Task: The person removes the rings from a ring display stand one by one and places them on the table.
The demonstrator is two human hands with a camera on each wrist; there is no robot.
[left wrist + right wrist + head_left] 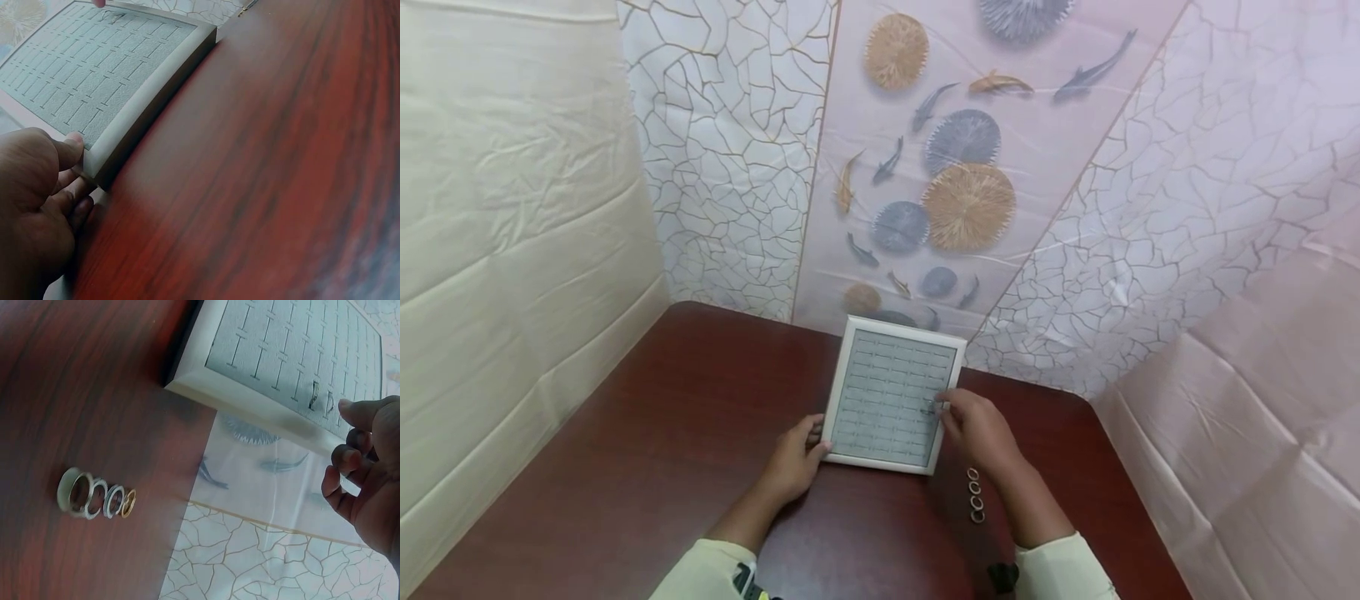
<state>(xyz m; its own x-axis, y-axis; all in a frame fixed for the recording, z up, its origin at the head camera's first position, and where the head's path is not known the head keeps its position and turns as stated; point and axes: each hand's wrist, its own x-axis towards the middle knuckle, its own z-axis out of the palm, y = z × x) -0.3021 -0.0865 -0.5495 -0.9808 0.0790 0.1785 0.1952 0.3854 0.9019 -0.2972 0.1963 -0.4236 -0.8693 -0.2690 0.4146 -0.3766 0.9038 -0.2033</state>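
Four rings (107,501) in a row on the reddish-brown bench (670,417), near side, right of the ring tray, close together; broad band (65,492) at the near end, thin gold-coloured one (129,503) at the far end. Ring tray (880,465): mid-bench toward the far edge, white frame, grey slotted insert (880,400), tilted; can't tell how much of its underside touches the bench. Left hand (793,462) pinches the tray at its near left corner, thumb on top of the frame, fingers at the side and underneath. Right hand (981,427) at the tray's right side, fingers bent, thumb tip just beside two slotted rings (314,395) sitting in the insert near the right border; can't tell if it pinches one, index tip hidden. Pale sleeves on both arms, dark watch (743,578) on the left wrist. Fish-print backdrop (850,117) behind the bench's far edge.
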